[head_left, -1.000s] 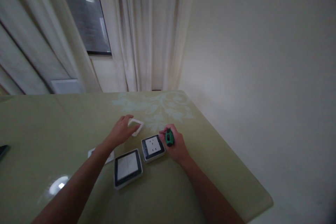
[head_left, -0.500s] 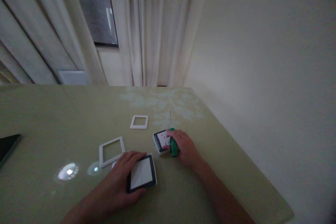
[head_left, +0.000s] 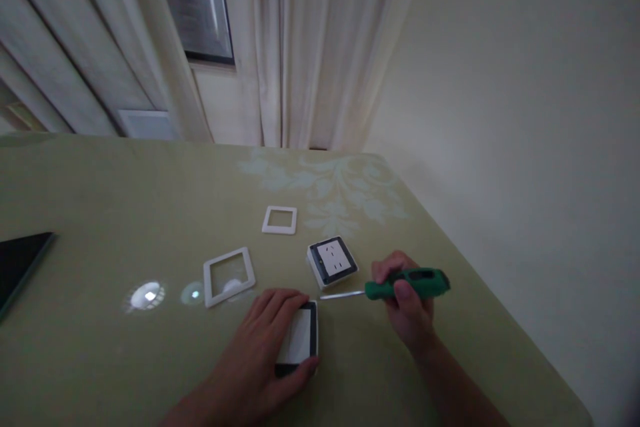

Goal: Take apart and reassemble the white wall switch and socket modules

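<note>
My left hand (head_left: pixel 273 347) is closed around a wall switch (head_left: pixel 299 340) with a white rocker face and dark surround, resting on the table. In my right hand (head_left: pixel 407 297) is a screwdriver (head_left: pixel 410 284) with a green handle, its metal shaft pointing left. The screwdriver's tip lies close to the upper right corner of the switch; whether they touch I cannot tell. Just beyond sits a wall socket (head_left: pixel 333 260) with slots in its white face and a dark surround. Neither hand touches it.
Two white cover frames lie flat on the table: a larger frame (head_left: pixel 207 283) to the left and a smaller frame (head_left: pixel 280 229) farther back. A dark flat object (head_left: pixel 20 263) is at the left edge. A wall (head_left: pixel 500 113) borders the table's right side.
My right hand has moved right, away from the socket, and the screwdriver has swung from pointing away to pointing left. My left hand still holds the switch. The camera view has shifted.
</note>
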A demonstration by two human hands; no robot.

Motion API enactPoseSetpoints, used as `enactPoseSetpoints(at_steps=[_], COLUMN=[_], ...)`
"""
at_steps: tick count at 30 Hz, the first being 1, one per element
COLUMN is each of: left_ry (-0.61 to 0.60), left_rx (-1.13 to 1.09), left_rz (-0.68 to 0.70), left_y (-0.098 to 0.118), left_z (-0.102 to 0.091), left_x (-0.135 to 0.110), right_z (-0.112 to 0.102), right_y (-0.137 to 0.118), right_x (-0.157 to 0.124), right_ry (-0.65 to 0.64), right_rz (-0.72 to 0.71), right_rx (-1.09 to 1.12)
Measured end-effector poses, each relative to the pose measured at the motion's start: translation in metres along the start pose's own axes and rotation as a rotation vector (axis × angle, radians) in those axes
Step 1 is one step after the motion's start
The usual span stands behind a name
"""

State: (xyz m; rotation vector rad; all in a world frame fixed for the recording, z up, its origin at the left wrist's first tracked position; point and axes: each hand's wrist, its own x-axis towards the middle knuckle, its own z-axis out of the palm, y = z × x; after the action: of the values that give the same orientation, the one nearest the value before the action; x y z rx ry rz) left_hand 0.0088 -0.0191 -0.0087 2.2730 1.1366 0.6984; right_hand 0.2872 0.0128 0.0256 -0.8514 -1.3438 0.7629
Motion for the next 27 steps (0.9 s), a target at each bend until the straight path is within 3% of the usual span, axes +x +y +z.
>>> enactPoseSetpoints(at_steps=[6, 11, 17, 24, 27], left_ry=[-0.008, -0.011, 0.008, 0.056, 0.073], left_rx=[-0.002, -0.019, -0.003, 0.129, 0.150], left_rz=[0.028, 0.025, 0.060, 0.174, 0.194], left_y=[0.003, 0.004, 0.003, 0.006, 0.008], left_z=[-0.003, -0.002, -0.001, -0.003, -0.001], left_x=[0.002, 0.001, 0.000, 0.002, 0.002], right_z=[0.009, 0.017, 0.028, 0.038, 0.040], right_y=[0.000, -0.009, -0.022, -0.027, -0.040], right_x=[-0.010, -0.012, -0.007, -0.012, -0.006], right_ry=[-0.162, -0.196, -0.130, 0.098, 0.000], right_rz=[0.079, 0.057, -0.085, -0.313, -0.494], right_rx=[0.101, 0.021, -0.125, -0.274, -0.435])
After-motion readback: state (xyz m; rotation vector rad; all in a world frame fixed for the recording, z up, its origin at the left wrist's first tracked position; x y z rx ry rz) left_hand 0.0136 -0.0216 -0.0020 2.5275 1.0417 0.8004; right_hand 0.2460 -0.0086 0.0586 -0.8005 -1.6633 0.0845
